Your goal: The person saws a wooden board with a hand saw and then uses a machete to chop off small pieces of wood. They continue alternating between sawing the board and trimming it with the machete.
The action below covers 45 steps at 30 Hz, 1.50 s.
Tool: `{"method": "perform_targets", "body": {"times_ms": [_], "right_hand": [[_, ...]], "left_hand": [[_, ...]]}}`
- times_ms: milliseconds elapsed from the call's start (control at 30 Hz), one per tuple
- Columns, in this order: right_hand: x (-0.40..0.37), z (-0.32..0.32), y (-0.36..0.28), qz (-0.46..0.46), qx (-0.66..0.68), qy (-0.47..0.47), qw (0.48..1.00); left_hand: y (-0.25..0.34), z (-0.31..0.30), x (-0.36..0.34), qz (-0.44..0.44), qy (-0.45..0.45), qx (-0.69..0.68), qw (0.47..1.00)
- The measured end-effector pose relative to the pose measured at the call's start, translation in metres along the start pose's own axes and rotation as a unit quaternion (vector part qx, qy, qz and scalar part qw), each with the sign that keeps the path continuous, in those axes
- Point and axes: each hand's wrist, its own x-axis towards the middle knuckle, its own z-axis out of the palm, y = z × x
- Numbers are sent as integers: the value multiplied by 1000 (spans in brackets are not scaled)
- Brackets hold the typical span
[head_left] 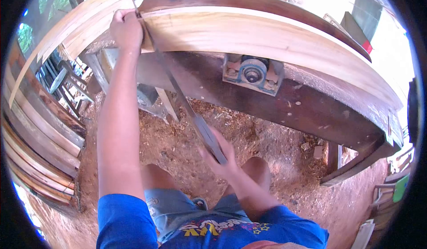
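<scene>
Our left hand (126, 29) has its fingers closed on the top end of the long metal strip (178, 89), right at the near edge of the pale plank (275, 38) on the worktop (311, 102). Our right hand (220, 155) has its fingers wrapped round the strip's lower end, below the worktop edge. The strip runs diagonally, left of the bearing block (252, 73); there's open room over the sawdust floor (275, 146) on the right, stacked boards (40, 133) close on the left.
</scene>
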Motion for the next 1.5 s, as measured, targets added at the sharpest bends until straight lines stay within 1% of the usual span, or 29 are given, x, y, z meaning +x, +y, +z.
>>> {"method": "perform_targets", "body": {"times_ms": [33,100,167,200,233,267,300,333,367,400,467,533,667,700,800,867,967,1000,1033,1100,1133,1167,1200,1233,1267,1300,1400,1433,1500], "right_hand": [[-38,-13,4,19,-3,-16,1000],[-108,-31,22,0,-12,1,1000],[-141,-50,38,14,21,-27,999],[-144,-49,42,21,38,-38,998],[-114,-37,36,35,63,-32,997],[-66,-22,29,29,-8,-35,999],[-7,1,14,-37,-27,1,999],[38,23,16,-26,11,36,999],[85,32,4,-36,49,9,998],[127,45,-18,-139,67,49,987],[149,47,-49,-75,91,55,992],[153,39,-74,-61,88,51,993],[148,33,-81,-41,83,29,995],[144,34,-72,-17,97,10,995],[107,27,-33,-118,34,24,992],[49,15,-17,-6,40,13,999],[-52,-11,13,-7,-30,16,999],[-102,-25,28,-11,8,21,1000],[-126,-30,42,-15,49,19,998],[-93,-21,36,8,12,-18,1000],[-64,-18,31,19,-9,-34,999],[-7,3,24,-64,-19,3,998],[35,29,33,-92,-26,61,994],[85,39,10,-76,39,38,996],[127,49,-17,-87,59,51,993],[151,54,-41,-100,84,63,989],[154,40,-73,-26,78,26,996],[147,44,-50,-51,94,30,994],[111,36,-36,-68,47,43,996]], "left_hand": [[-2,1,1,-2,2,-9,1000],[8,0,-5,-22,6,-12,1000],[0,1,-2,-4,7,-2,1000],[-2,2,1,8,4,1,1000],[-1,2,0,-5,-1,-17,1000],[-1,-1,2,1,4,-10,1000],[1,-1,3,4,6,-5,1000],[2,1,-1,4,4,2,1000],[2,1,-2,1,2,-24,1000],[1,-1,-1,4,1,-10,1000],[-3,1,3,12,1,15,1000],[-2,2,3,13,6,6,1000],[6,0,1,-2,6,-1,1000],[7,-1,0,-5,0,25,1000],[0,-1,2,15,3,28,999],[0,-1,1,-7,0,7,1000],[-3,3,-1,-29,0,-39,999],[-3,5,0,-32,2,-57,998],[-9,4,2,14,-7,-48,999],[-7,3,0,2,-8,-43,999],[-5,2,0,-4,-9,-45,999],[0,0,-2,6,0,-13,1000],[-4,1,-4,-4,-6,-27,1000],[-10,1,-1,-12,-10,-42,999],[-12,2,2,-14,-11,-54,998],[-9,0,3,1,-2,-23,1000],[-10,2,6,-6,-19,-24,1000],[-8,2,3,-7,-13,-20,1000],[-3,2,3,-7,0,-11,1000]]}}
